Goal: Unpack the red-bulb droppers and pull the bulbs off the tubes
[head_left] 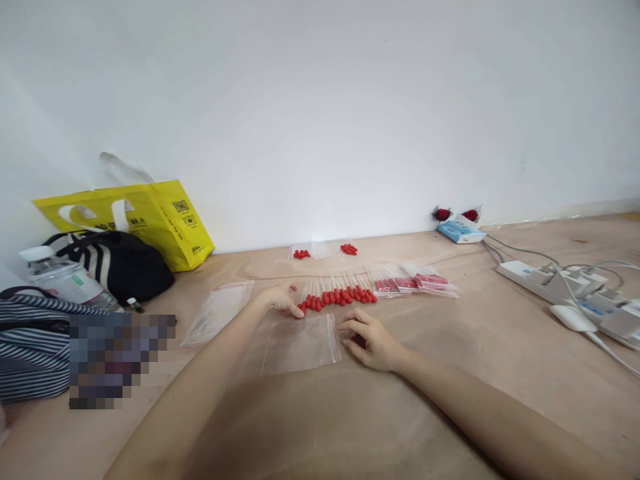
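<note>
A row of thin pale sticks with red bulb-like tips [334,297] lies on the table, tips toward me. My left hand [284,300] is at the row's left end, thumb against the nearest red tip and fingers apart from the thumb. Below the row lies a flat clear zip bag [303,343] with a red line along its right edge. Beside that edge rests my right hand [371,341], fingers loosely bent and apart, with nothing visible in them. Left of my left hand is a stack of clear zip bags [217,313].
Filled bags of red-tipped sticks [407,280] lie right of the row. More red tips [349,249] show in bags near the wall. A power strip [565,287] with cables is right. A yellow bag [175,223], black bag [135,267] and plastic bottle [67,277] are left.
</note>
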Tool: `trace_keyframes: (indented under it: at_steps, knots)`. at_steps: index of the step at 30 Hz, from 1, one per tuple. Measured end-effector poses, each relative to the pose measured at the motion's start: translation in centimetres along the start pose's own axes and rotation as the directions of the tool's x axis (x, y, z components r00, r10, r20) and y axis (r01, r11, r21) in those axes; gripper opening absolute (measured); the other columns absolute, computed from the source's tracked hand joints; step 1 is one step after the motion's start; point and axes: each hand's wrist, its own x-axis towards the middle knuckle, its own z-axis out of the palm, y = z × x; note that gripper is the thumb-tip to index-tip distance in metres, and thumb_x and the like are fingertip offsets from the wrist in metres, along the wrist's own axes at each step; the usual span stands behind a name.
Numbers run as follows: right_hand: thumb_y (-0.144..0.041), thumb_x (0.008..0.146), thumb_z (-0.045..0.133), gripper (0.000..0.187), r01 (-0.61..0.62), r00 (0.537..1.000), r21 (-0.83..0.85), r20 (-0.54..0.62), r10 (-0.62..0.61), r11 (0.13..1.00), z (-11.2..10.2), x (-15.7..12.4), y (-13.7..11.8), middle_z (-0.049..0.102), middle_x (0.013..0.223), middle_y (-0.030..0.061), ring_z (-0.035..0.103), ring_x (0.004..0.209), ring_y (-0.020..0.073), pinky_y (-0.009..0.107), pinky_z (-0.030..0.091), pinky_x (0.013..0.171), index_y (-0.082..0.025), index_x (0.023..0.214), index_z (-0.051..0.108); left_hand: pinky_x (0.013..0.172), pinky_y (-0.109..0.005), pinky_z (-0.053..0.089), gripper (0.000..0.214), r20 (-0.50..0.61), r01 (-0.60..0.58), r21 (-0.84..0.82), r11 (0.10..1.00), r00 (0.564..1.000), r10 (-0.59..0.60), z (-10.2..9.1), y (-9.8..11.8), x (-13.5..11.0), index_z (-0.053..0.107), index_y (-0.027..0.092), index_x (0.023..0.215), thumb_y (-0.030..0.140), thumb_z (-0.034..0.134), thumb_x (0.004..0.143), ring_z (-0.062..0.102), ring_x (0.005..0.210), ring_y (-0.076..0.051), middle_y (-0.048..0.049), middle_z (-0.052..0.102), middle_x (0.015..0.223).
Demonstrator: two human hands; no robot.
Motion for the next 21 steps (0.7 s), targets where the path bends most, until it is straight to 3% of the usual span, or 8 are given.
trace_keyframes:
  at_steps: [4,8,11,13,16,18,21]
  knots:
    - [-0.008,0.071,0.05,0.033,0.053,0.998,-0.008,0.024,-0.053,0.999,0.0,0.0,-0.1,0.053,0.097,0.0064,0.053,0.079,0.0145,0.027,0.046,0.069,-0.02,0.101,0.053,0.054,-0.026,0.047,0.066,-0.008,-0.021,-0.027,0.999,1.0,0.02,0.3,-0.3,-0.6,0.048,0.016,0.091,0.024,0.081,0.035,0.058,0.051,-0.015,0.0095,0.052,0.049]
    - [-0.008,0.068,0.051,0.026,0.116,0.992,-0.029,0.055,-0.114,0.993,-0.1,0.0,-0.2,0.056,0.088,0.0039,0.052,0.083,0.016,0.03,0.042,0.075,-0.02,0.089,0.058,0.062,-0.028,0.046,0.052,-0.13,-0.106,0.0,0.994,0.986,0.105,0.8,-0.8,-1.7,0.048,0.016,0.088,0.031,0.076,0.047,0.059,0.063,-0.016,0.0043,0.055,0.062]
    - [-0.01,0.065,0.054,0.024,0.111,0.991,-0.053,0.082,-0.106,0.992,-0.4,0.1,-0.5,0.056,0.087,0.0027,0.051,0.082,0.0168,0.032,0.039,0.075,-0.021,0.086,0.06,0.074,-0.03,0.042,0.031,-0.287,-0.191,0.079,0.978,0.935,0.206,1.7,-1.9,-3.5,0.049,0.018,0.08,0.036,0.066,0.061,0.056,0.081,-0.018,0.0,0.056,0.074]
    - [-0.018,0.066,0.059,0.019,0.066,0.994,-0.054,0.095,-0.061,0.996,-0.6,0.2,-0.8,0.057,0.087,0.0025,0.051,0.082,0.0176,0.034,0.038,0.075,-0.022,0.085,0.061,0.076,-0.031,0.039,0.022,-0.333,-0.264,0.216,0.94,0.885,0.325,2.5,-2.8,-4.9,0.049,0.019,0.069,0.038,0.059,0.067,0.053,0.083,-0.019,-0.0015,0.055,0.075]
    - [-0.041,0.064,0.066,0.026,-0.078,0.994,-0.055,0.078,0.083,0.995,-0.2,0.3,-1.5,0.057,0.085,0.0024,0.051,0.082,0.0189,0.037,0.035,0.076,-0.022,0.082,0.062,0.07,-0.029,0.039,0.02,-0.261,-0.348,0.369,0.862,0.851,0.456,3.6,-3.8,-6.7,0.047,0.019,0.063,0.036,0.057,0.068,0.051,0.076,-0.018,-0.0015,0.053,0.073]
    - [-0.05,0.059,0.068,0.033,-0.197,0.979,-0.054,0.045,0.2,0.979,0.3,0.4,-1.9,0.056,0.081,0.0019,0.051,0.081,0.019,0.038,0.034,0.075,-0.022,0.075,0.062,0.066,-0.027,0.038,0.02,-0.213,-0.348,0.345,0.872,0.875,0.434,3.9,-4.1,-7.4,0.047,0.019,0.066,0.033,0.061,0.064,0.05,0.073,-0.016,0.0,0.053,0.073]
    - [-0.044,0.062,0.069,0.026,-0.309,0.951,-0.037,0.009,0.31,0.95,1.0,0.4,-2.3,0.058,0.079,0.0014,0.051,0.079,0.0179,0.036,0.034,0.074,-0.02,0.066,0.06,0.059,-0.023,0.038,0.033,-0.094,-0.317,0.205,0.926,0.935,0.341,4.2,-4.0,-8.0,0.045,0.02,0.077,0.029,0.067,0.055,0.048,0.064,-0.012,0.0036,0.052,0.071]
